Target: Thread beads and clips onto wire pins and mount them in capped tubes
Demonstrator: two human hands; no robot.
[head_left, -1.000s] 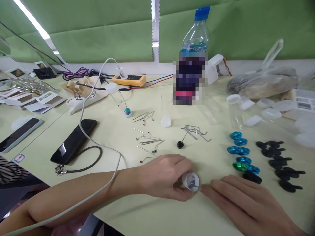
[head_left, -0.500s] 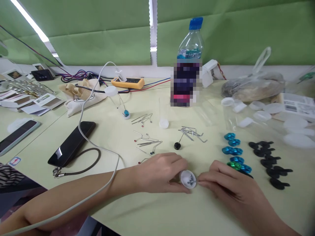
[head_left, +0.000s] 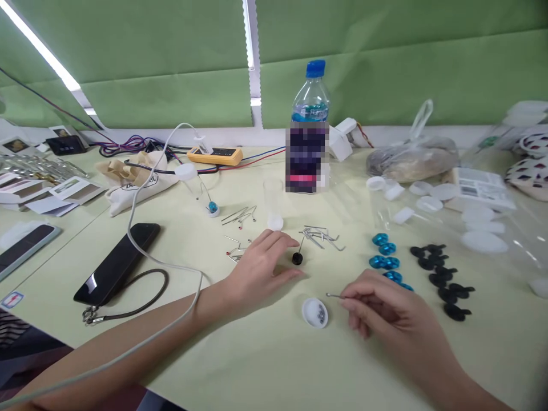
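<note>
My left hand (head_left: pixel 259 268) is open, thumb and fingers spread on either side of a small black round piece (head_left: pixel 297 258) with a thin metal rod standing up from it. No contact between them is clear. In my right hand (head_left: pixel 385 308), a thin metal rod (head_left: pixel 334 295) is pinched, its small thickened tip pointing left. Just below that tip, a white cap (head_left: pixel 314 313) lies hollow side up with several tiny silvery pieces inside. Loose bent metal rods (head_left: pixel 321 235) lie beyond the black piece, and more thin rods (head_left: pixel 242 216) with small coloured ends are further left.
Blue metallic parts (head_left: pixel 384 262) and black winged parts (head_left: pixel 447 293) lie at right. A clear tube (head_left: pixel 273 205) and a bottle (head_left: pixel 311 103) stand behind. At left lies a black phone (head_left: pixel 117 262); a white cable (head_left: pixel 166 261) crosses over my left forearm.
My left hand has let go of the white cap and moved away, up and left, to the black round piece. My right hand has lifted the rod's tip out of the cap.
</note>
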